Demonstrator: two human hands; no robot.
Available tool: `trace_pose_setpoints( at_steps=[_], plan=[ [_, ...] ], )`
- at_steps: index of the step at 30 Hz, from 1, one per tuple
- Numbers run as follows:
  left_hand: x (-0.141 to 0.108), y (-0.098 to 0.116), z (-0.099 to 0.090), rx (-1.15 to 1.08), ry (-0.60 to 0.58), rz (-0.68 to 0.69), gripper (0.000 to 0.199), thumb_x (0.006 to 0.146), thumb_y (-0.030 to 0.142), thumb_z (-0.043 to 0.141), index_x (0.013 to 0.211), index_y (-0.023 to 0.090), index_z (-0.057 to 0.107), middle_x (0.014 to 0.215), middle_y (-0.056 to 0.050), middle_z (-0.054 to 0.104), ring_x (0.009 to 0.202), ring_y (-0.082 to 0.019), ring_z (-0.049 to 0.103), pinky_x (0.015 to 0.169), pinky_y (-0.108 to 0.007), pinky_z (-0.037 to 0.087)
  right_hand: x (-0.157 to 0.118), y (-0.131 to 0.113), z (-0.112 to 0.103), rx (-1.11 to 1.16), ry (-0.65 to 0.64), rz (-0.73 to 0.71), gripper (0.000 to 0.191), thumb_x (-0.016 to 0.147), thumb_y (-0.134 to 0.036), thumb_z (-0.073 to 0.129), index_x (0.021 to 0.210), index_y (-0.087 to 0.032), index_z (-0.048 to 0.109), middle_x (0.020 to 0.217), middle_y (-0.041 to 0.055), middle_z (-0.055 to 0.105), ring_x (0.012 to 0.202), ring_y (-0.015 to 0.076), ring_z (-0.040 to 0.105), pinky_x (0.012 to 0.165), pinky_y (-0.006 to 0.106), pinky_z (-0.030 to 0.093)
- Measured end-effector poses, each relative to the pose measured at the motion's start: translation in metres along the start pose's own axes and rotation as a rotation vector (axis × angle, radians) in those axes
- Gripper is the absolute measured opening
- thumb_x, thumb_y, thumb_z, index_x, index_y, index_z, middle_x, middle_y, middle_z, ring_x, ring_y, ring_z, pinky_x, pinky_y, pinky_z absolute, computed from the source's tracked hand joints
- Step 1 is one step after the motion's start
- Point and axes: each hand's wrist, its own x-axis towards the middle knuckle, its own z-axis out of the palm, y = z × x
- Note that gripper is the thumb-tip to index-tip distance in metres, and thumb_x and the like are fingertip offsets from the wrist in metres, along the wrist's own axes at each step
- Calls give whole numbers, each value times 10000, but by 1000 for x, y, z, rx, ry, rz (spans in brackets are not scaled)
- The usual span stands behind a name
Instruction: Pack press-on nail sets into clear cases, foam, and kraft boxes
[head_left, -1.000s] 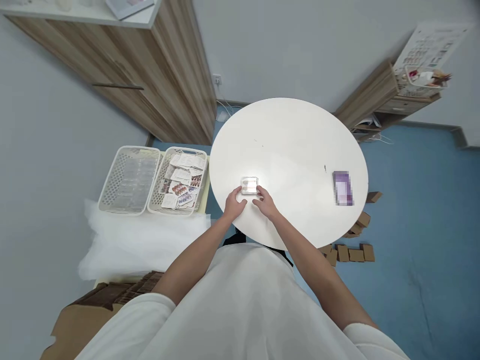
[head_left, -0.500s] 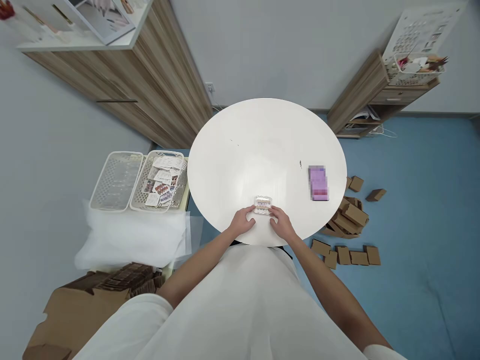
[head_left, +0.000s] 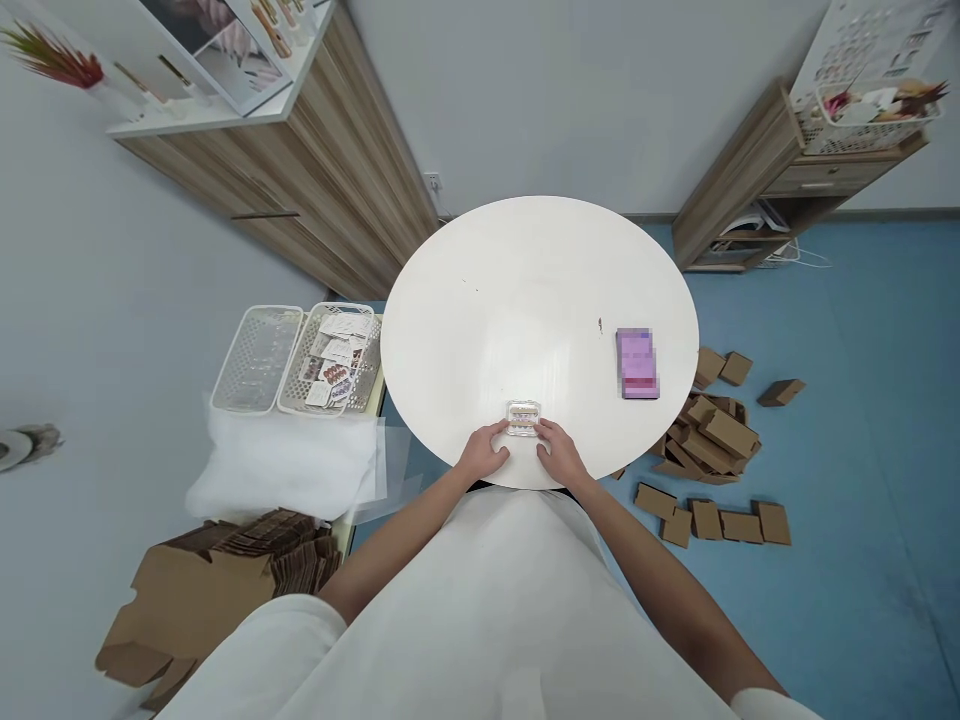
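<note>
From my end I look down past a white shirt at the left hand (head_left: 482, 452) and the right hand (head_left: 561, 453), the tip of each forefinger at its own side of a small clear case (head_left: 523, 417). Each thumb stands well apart from its forefinger, so both grips are wide and neither closes round the case; whether the fingertips press it or only touch it, I cannot tell. Rows of small shapes show through the plastic, too tiny for me to make out. The case sits at the near edge of a white oval table (head_left: 540, 270), midway between the two hands. Further off to the right on that top I see a purple box (head_left: 637, 362), its face blurred into blocks.

Beyond the table on the left, I have two white baskets side by side: the outer basket (head_left: 225, 372) holds clear plastic pieces, and the inner basket (head_left: 370, 372) holds printed cards (head_left: 345, 325). Nearer the body lie white sheets (head_left: 285, 465), then folded brown cardboard (head_left: 202, 590). On the blue floor (head_left: 862, 400) to the right I count a loose pile of cartons (head_left: 720, 435) with several more around it. At the back stand a wood-grain cabinet (head_left: 367, 170) on the left and a shelf unit (head_left: 731, 180) on the right
</note>
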Motion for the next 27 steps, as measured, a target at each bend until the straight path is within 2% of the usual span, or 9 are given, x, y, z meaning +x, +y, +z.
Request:
trace_pose_setpoints(
  at_steps=[7, 15, 18, 21, 23, 25, 27],
  plan=[
    [-3, -5, 0, 45, -29, 104, 535, 681, 159, 505, 1215, 183, 486, 1179, -45, 564, 1072, -207, 520, 933, -332, 412, -13, -4, 9, -68, 114, 53, 394, 754, -136, 413, 1126, -159, 539, 1245, 105, 474, 912, 161, 588, 894, 352, 450],
    [-7, -27, 4, 166, -67, 224, 473, 716, 183, 473, 1189, 181, 491, 1079, -50, 605, 1005, -214, 530, 878, -350, 427, -23, -1, 30, -201, 158, 74, 378, 747, -119, 412, 1099, -173, 539, 1197, 93, 513, 865, 160, 592, 848, 355, 470],
    [-3, -30, 2, 267, -53, 282, 445, 722, 207, 482, 1166, 186, 494, 1111, -67, 577, 1041, -237, 495, 874, -384, 411, -23, -4, 32, -358, 177, 62, 353, 753, -157, 453, 1098, -171, 528, 1208, 108, 496, 970, 199, 556, 856, 376, 456],
    [3, -31, -3, 342, -22, 372, 529, 706, 274, 536, 1217, 192, 427, 1291, -88, 432, 1164, -260, 393, 918, -404, 368, -17, -11, 26, -594, 162, -28, 481, 701, -212, 581, 1168, -189, 468, 1311, 128, 394, 1162, 279, 415, 903, 436, 402],
    [8, -32, -5, 392, -41, 445, 608, 685, 295, 570, 1253, 200, 374, 1379, -88, 319, 1235, -263, 311, 965, -405, 321, -10, -16, 21, -712, 96, -136, 610, 655, -208, 648, 1216, -210, 409, 1374, 121, 315, 1230, 302, 329, 923, 455, 374],
    [12, -34, -7, 442, -88, 487, 652, 669, 283, 588, 1268, 203, 345, 1397, -84, 293, 1264, -258, 272, 986, -399, 292, -2, -19, 18, -781, 17, -225, 663, 629, -191, 680, 1222, -216, 383, 1389, 111, 297, 1257, 301, 289, 925, 448, 372],
    [14, -36, -7, 476, -130, 498, 675, 665, 270, 590, 1280, 201, 321, 1372, -84, 340, 1265, -252, 276, 980, -391, 294, 6, -21, 16, -822, -34, -265, 636, 632, -185, 682, 1197, -214, 392, 1363, 110, 340, 1247, 295, 309, 904, 437, 394]
  ],
)
